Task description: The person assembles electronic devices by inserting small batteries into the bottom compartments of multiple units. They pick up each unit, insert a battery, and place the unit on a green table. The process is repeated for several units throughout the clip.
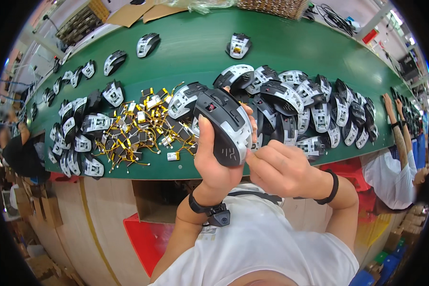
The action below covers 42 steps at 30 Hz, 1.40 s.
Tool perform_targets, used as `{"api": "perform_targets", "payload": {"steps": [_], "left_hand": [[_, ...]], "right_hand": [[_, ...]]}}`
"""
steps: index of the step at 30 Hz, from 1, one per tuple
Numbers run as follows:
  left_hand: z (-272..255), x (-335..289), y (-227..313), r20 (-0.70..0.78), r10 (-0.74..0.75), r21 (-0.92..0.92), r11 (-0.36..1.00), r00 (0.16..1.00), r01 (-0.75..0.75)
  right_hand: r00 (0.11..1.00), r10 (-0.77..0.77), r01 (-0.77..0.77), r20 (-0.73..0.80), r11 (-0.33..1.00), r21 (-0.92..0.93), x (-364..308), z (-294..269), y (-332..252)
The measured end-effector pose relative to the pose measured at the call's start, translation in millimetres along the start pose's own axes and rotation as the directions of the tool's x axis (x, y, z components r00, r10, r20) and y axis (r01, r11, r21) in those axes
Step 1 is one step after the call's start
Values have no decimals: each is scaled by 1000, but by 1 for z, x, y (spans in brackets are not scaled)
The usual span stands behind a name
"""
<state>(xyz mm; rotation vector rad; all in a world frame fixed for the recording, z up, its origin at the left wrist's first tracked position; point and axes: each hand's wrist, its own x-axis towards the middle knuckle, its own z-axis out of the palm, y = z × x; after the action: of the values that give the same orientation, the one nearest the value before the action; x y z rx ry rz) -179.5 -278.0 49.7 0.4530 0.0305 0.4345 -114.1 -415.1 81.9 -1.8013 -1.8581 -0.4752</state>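
Observation:
My left hand (215, 168) is wrapped round a black and pale grey computer mouse (222, 125), tilted up above the bench. Its thumb lies along the left side, and fingertips show past the far right edge. My right hand (282, 168) is closed in a pinch at the mouse's near right edge. Whatever is between those fingertips is hidden. Just left of the held mouse is a white and black mouse shell (180, 101). Further left lies a heap of small silver and black battery packs (140, 117) with yellow tape and thin wires.
Many mouse shells (320, 117) are piled right of my hands, and another cluster (94, 123) lies left of the batteries. More stand along the green bench (186, 59). Co-workers sit at both ends; one's arms (396, 117) reach in at right. Red bins (143, 240) stand below.

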Motion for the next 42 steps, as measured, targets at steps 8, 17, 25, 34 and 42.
{"api": "perform_targets", "payload": {"steps": [8,17,25,34,42], "left_hand": [[-2,16,7,150,9,-83,997,989,3],[-13,7,18,162,143,194,965,976,-173],[-23,4,22,191,174,172,963,966,-207],[-29,6,15,293,75,110,988,953,-111],[-31,23,14,137,158,60,984,978,-167]], "right_hand": [[868,495,-387,-41,725,570,-20,11,-13],[613,492,-520,619,-340,784,4,33,-7],[630,406,-522,662,-409,748,11,43,-3],[575,444,-527,687,-441,727,1,44,-4],[621,697,-374,358,-138,917,-20,38,0]]}}
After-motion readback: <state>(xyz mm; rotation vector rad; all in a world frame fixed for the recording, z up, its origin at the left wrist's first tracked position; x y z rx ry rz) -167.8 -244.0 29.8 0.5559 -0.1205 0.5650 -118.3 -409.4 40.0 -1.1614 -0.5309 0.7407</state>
